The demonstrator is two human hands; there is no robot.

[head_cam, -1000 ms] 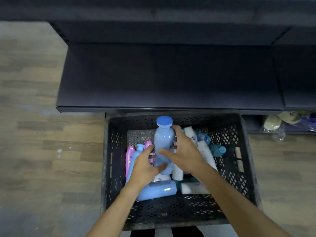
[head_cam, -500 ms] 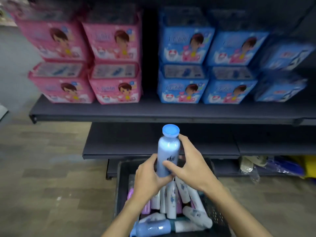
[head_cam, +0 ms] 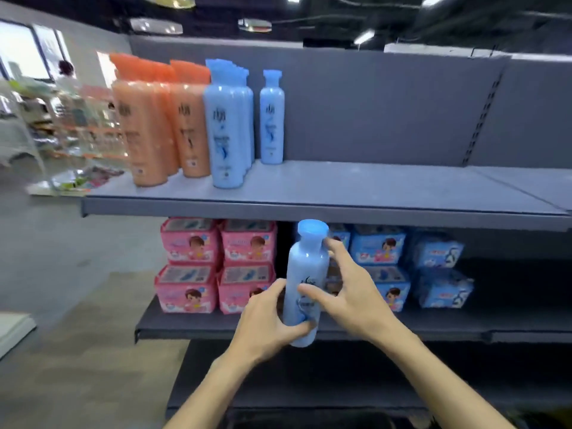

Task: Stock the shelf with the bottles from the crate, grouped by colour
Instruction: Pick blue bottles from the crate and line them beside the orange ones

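Observation:
I hold a light blue bottle [head_cam: 307, 274] upright in front of the shelving, just below the front edge of the grey top shelf [head_cam: 340, 187]. My left hand [head_cam: 269, 317] grips its lower body. My right hand [head_cam: 349, 289] rests on its right side with thumb and fingers around it. On the top shelf stand several orange bottles [head_cam: 154, 125] at the left, then a row of blue bottles [head_cam: 227, 125] and one more blue bottle [head_cam: 271, 119] to their right. The crate is out of view.
The top shelf is bare right of the blue bottles. The middle shelf [head_cam: 433, 326] carries pink packs [head_cam: 216, 264] at the left and blue packs [head_cam: 402, 264] at the right. Grey floor and a blurred display lie to the left.
Both hands have lifted the blue bottle out of the crate and up to shelf height. My view has swung up from the crate to the top shelf.

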